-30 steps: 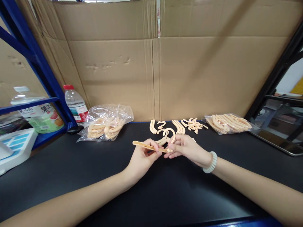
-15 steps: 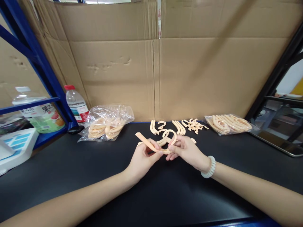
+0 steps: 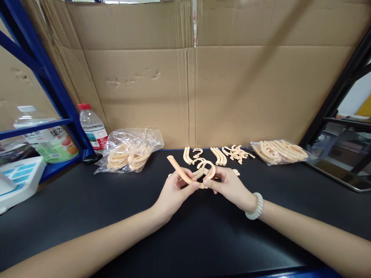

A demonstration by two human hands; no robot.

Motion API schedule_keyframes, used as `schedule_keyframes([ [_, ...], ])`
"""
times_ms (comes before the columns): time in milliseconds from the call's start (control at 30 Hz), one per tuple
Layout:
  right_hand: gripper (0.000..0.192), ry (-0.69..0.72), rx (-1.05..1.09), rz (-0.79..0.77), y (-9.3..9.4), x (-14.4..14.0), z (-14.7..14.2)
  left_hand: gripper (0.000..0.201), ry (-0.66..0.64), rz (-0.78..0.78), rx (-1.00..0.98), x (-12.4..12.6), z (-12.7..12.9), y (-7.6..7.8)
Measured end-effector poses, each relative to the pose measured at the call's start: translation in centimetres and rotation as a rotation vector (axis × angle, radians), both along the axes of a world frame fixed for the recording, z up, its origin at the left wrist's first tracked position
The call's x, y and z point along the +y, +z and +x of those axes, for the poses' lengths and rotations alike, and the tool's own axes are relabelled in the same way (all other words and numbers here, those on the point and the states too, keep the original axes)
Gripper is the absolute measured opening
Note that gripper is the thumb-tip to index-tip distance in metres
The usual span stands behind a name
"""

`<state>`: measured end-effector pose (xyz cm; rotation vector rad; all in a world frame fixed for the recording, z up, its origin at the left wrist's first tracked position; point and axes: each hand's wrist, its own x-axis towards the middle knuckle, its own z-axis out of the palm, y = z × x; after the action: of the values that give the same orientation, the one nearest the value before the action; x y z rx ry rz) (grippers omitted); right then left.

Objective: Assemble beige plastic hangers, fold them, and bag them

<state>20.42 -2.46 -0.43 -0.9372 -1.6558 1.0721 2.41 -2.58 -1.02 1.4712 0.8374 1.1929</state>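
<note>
Over the middle of the black table, my left hand (image 3: 173,193) is closed on a peach plastic hanger arm (image 3: 179,170), its free end tilted up to the left. My right hand (image 3: 232,184) pinches a matching hanger hook (image 3: 211,165), whose curve rises above the fingers. The lower end of the hook meets the inner end of the arm between my fingertips; whether they are locked together is hidden. Just behind my hands a hanger (image 3: 199,172) lies on the table, partly covered by them.
At the table's back lie two groups of loose hanger arms (image 3: 219,156), a loose hook (image 3: 198,151) and a pile of small hooks (image 3: 237,153). Bagged parts stand left (image 3: 131,150) and right (image 3: 279,151). A red-capped bottle (image 3: 93,127) stands beside the blue frame (image 3: 58,90); cardboard (image 3: 139,92) closes the back.
The hanger arm has tipped a little steeper, and the hook has shifted slightly left towards it. My right fingers have moved closer to the joint. Both hands keep their hold.
</note>
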Motion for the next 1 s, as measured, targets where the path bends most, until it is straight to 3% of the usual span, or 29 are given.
schedule_keyframes([
  [233, 0.030, 0.110, 0.080, -0.091, 0.2, -0.4, -0.5, 0.021, -0.153, -0.093, 0.044, -0.2, 0.2, 0.3],
  [333, 0.029, 0.053, 0.154, -0.061, 0.6, 0.3, 0.3, 0.022, -0.117, -0.155, -0.001, -0.2, 0.1, 0.2],
  [467, 0.034, -0.132, 0.192, 0.057, 0.9, 2.5, 2.7, 0.026, -0.052, -0.196, -0.091, 0.0, 0.1, 0.1],
  [600, 0.019, -0.309, -0.254, 0.330, 0.7, 5.7, 5.6, 0.029, -0.049, -0.227, -0.139, 0.2, 0.1, 0.1],
  [667, 0.011, -0.279, -0.595, 0.544, 0.5, 7.2, 6.6, 0.030, -0.038, -0.234, -0.142, 0.2, 0.1, 0.1],
  [733, 0.010, -0.217, -0.767, 0.638, 0.2, 8.3, 7.1, 0.031, -0.020, -0.239, -0.142, 0.1, 0.1, 0.1],
  [1000, 0.015, -0.156, -0.730, 0.605, -0.3, 9.6, 6.8, 0.032, -0.015, -0.241, -0.141, 0.0, 0.1, 0.2],
])
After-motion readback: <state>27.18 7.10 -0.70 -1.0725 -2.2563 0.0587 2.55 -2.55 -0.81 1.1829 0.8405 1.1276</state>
